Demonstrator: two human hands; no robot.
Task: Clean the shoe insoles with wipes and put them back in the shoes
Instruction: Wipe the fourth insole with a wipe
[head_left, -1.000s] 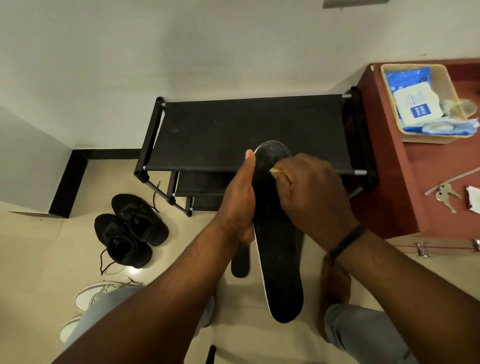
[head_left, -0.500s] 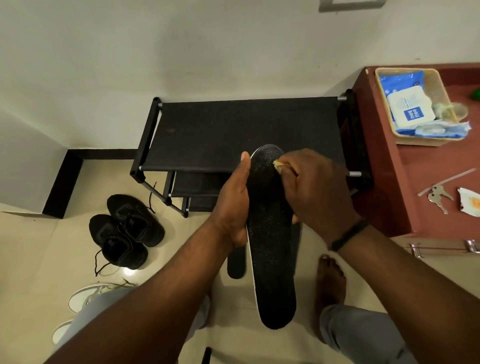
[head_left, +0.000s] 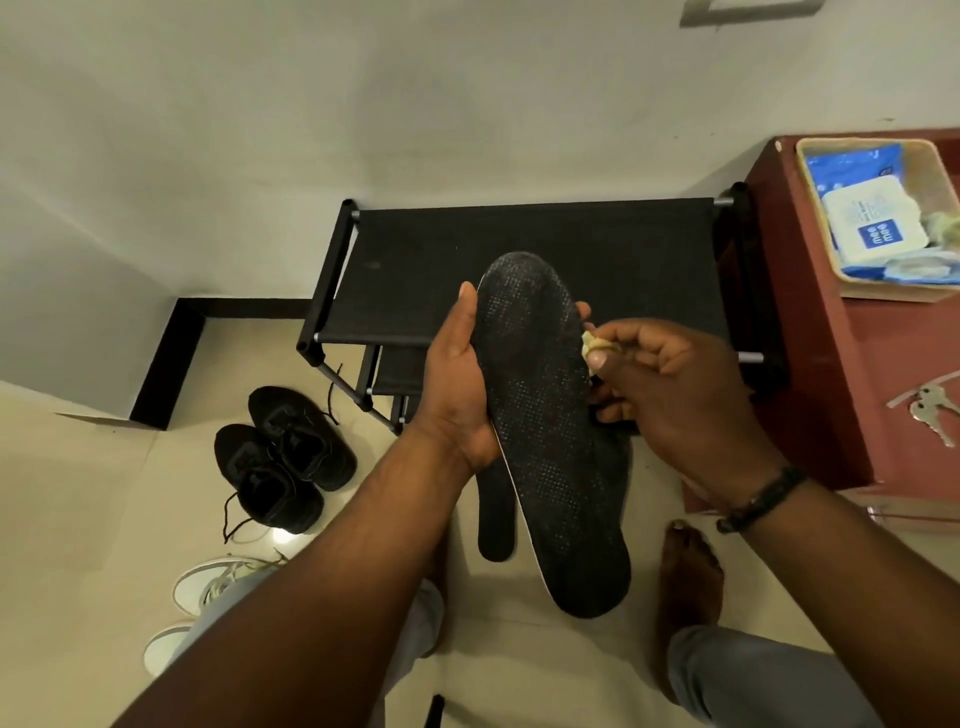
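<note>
The left hand (head_left: 462, 395) grasps the long black perforated insole (head_left: 545, 415) above the floor. The right hand (head_left: 675, 395) pinches a small crumpled yellowish wipe (head_left: 592, 344) at its edge. Wiping seems in progress; next, probably more strokes toward the heel.

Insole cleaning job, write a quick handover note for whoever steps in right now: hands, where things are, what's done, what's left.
Left hand: grips the insole by its edge, held upright over the floor.
Right hand: pinches a balled wipe at the insole's right edge.
Second insole: behind the first one; what it rests on is hidden.
Black shoes: on the floor left of the rack; white shoes nearer.
Wipes pack: in the basket on the red cabinet.
Done: wiping of the first insole is under way.
Left: finish it, wipe the second, put both back in the shoes.
</note>
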